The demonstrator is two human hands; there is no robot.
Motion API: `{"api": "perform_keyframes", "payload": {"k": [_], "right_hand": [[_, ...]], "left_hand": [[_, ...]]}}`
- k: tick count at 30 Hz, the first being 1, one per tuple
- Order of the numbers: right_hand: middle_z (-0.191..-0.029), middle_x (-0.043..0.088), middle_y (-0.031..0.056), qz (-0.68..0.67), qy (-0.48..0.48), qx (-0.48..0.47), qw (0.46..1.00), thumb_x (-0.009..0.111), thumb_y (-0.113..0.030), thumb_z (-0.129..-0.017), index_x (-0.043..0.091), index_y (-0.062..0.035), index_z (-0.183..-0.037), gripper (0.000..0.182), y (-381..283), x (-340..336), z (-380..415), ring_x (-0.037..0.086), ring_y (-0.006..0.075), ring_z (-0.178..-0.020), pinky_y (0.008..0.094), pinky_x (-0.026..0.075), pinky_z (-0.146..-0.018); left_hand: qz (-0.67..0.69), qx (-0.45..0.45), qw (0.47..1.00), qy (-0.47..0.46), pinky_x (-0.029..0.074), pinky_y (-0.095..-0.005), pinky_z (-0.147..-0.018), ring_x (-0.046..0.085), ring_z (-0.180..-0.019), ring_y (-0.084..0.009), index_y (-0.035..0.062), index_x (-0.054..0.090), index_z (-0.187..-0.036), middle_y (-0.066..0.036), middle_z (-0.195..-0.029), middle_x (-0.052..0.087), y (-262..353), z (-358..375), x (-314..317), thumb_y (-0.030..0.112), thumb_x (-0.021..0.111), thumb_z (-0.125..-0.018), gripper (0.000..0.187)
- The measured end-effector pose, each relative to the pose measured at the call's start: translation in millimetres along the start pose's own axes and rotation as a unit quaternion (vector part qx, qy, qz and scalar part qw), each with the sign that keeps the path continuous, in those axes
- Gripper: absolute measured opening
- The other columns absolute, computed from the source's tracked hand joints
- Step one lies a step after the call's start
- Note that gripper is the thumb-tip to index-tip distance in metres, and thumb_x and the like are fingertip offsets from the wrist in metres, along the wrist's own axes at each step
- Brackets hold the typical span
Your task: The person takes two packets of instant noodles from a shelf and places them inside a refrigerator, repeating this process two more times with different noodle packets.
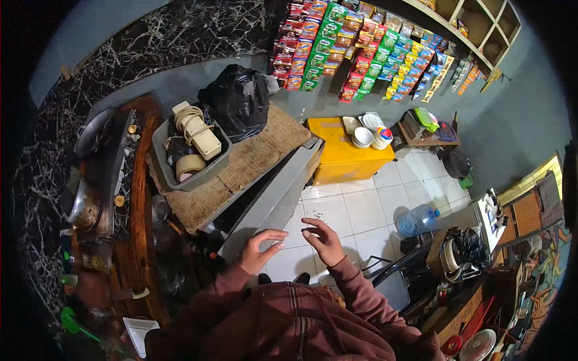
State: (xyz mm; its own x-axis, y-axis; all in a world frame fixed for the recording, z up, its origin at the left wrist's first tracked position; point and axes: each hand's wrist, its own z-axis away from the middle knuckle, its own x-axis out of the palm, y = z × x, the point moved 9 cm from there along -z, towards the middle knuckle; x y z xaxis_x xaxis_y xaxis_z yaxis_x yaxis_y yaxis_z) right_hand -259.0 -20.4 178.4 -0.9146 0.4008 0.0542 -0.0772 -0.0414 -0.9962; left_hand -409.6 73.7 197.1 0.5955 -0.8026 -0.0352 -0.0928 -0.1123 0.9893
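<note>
Both hands are raised in front of the maroon zip-up jacket (295,319), a short gap between them. My left hand (260,251) has its fingers curved and its thumb apart, with nothing held. Facing it, my right hand (324,242) is also curved open and empty. Behind my left hand lies a long grey panel (265,207) leaning by a woven-topped table (259,150). On that table stand a grey bin (208,174) with a corded white power strip (201,135) and a tape roll (189,165), and a black plastic bag (241,102).
A yellow box (343,162) carries white bowls (362,137). Sachet strips (355,48) hang on the wall. On the tiled floor (367,207) lies a water bottle (418,221), near a dark chair (391,289). Pans and a wooden counter (141,240) are at left.
</note>
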Motion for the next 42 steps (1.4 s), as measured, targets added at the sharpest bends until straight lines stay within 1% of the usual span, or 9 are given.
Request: {"api": "perform_keyframes", "payload": {"k": [9, 11, 12, 13, 15, 22, 24, 31, 42], "right_hand": [[-0.126, 0.058, 0.0112, 0.123, -0.107, 0.070, 0.984, 0.064, -0.023, -0.093, 0.052, -0.0056, -0.132, 0.044, 1, -6, 5, 0.060, 0.0205, -0.107, 0.0347, 0.049, -0.092], [-0.127, 0.058, 0.0154, 0.145, -0.160, 0.087, 0.973, 0.063, -0.031, -0.093, 0.051, -0.0048, -0.133, 0.049, 4, -15, 12, 0.060, 0.0239, -0.109, 0.0371, 0.048, -0.094], [-0.127, 0.058, 0.0164, 0.201, -0.216, 0.099, 0.950, 0.062, -0.032, -0.094, 0.051, -0.0048, -0.133, 0.050, 12, -17, 20, 0.060, 0.0255, -0.110, 0.0372, 0.048, -0.094], [-0.127, 0.058, 0.0175, 0.254, -0.271, 0.110, 0.922, 0.061, -0.034, -0.094, 0.051, -0.0047, -0.133, 0.050, 17, -18, 26, 0.059, 0.0270, -0.111, 0.0373, 0.048, -0.094], [-0.124, 0.061, 0.0169, 0.262, -0.259, 0.146, 0.918, 0.058, -0.040, -0.095, 0.051, -0.0070, -0.135, 0.052, 15, -37, 32, 0.059, 0.0264, -0.114, 0.0354, 0.045, -0.098], [-0.126, 0.059, 0.0181, 0.252, -0.101, 0.120, 0.955, 0.058, -0.042, -0.094, 0.051, -0.0047, -0.132, 0.054, 3, -136, 29, 0.061, 0.0319, -0.107, 0.0404, 0.047, -0.094], [-0.126, 0.060, 0.0185, 0.256, -0.100, 0.117, 0.954, 0.058, -0.042, -0.094, 0.051, -0.0046, -0.132, 0.054, 8, -162, 28, 0.061, 0.0320, -0.106, 0.0403, 0.047, -0.094], [-0.119, 0.063, 0.0170, 0.261, -0.124, 0.094, 0.953, 0.060, -0.039, -0.094, 0.053, -0.0046, -0.130, 0.051, 20, -221, 22, 0.062, 0.0299, -0.102, 0.0380, 0.049, -0.091], [-0.116, 0.063, 0.0062, -0.020, -0.004, 0.086, 0.996, 0.059, -0.013, -0.097, 0.056, -0.0020, -0.124, 0.029, 3, -257, -41, 0.057, 0.0135, -0.108, 0.0286, 0.045, -0.096]], "left_hand": [[-0.127, -0.145, 0.967, -0.166, 0.050, -0.0319, -0.081, 0.064, -0.096, -0.0155, 0.0082, 0.055, -0.129, -0.010, -0.104, 0.068, -44, -12, -4, 0.013, 0.067, -0.089, 0.042], [-0.304, -0.108, 0.850, -0.416, 0.052, -0.0349, -0.073, 0.066, -0.091, -0.0183, 0.0100, 0.047, -0.139, -0.012, -0.104, 0.068, -71, 12, 14, 0.010, 0.068, -0.087, 0.056], [-0.345, -0.304, 0.689, -0.559, 0.054, -0.0368, -0.069, 0.069, -0.087, -0.0230, 0.0115, 0.037, -0.146, -0.017, -0.119, 0.064, -68, 23, 18, 0.008, 0.072, -0.082, 0.073], [-0.344, -0.305, 0.683, -0.568, 0.054, -0.0368, -0.069, 0.069, -0.087, -0.0230, 0.0115, 0.037, -0.146, -0.017, -0.119, 0.064, -67, 22, 23, 0.008, 0.072, -0.082, 0.073], [-0.262, -0.415, 0.712, -0.502, 0.055, -0.0383, -0.067, 0.070, -0.083, -0.0257, 0.0116, 0.034, -0.147, -0.020, -0.132, 0.056, -74, 15, 24, 0.008, 0.075, -0.078, 0.080], [-0.345, -0.334, 0.716, -0.507, 0.055, -0.0391, -0.072, 0.069, -0.085, -0.0266, 0.0104, 0.041, -0.142, -0.020, -0.132, 0.055, -63, -58, 95, 0.011, 0.075, -0.078, 0.073], [-0.344, 0.023, 0.839, -0.421, 0.053, -0.0388, -0.081, 0.067, -0.094, -0.0279, 0.0105, 0.047, -0.137, -0.017, -0.129, 0.057, -44, -97, 135, 0.016, 0.074, -0.081, 0.063], [-0.291, -0.059, 0.817, -0.494, 0.049, -0.0377, -0.090, 0.065, -0.098, -0.0281, 0.0078, 0.065, -0.114, -0.012, -0.113, 0.066, -82, -133, 192, 0.019, 0.071, -0.083, 0.033], [-0.110, 0.043, 0.975, -0.188, 0.050, -0.0322, -0.085, 0.067, -0.094, -0.0222, 0.0004, 0.068, -0.099, -0.011, -0.097, 0.071, -13, -238, 194, -0.002, 0.068, -0.081, 0.018]]}}
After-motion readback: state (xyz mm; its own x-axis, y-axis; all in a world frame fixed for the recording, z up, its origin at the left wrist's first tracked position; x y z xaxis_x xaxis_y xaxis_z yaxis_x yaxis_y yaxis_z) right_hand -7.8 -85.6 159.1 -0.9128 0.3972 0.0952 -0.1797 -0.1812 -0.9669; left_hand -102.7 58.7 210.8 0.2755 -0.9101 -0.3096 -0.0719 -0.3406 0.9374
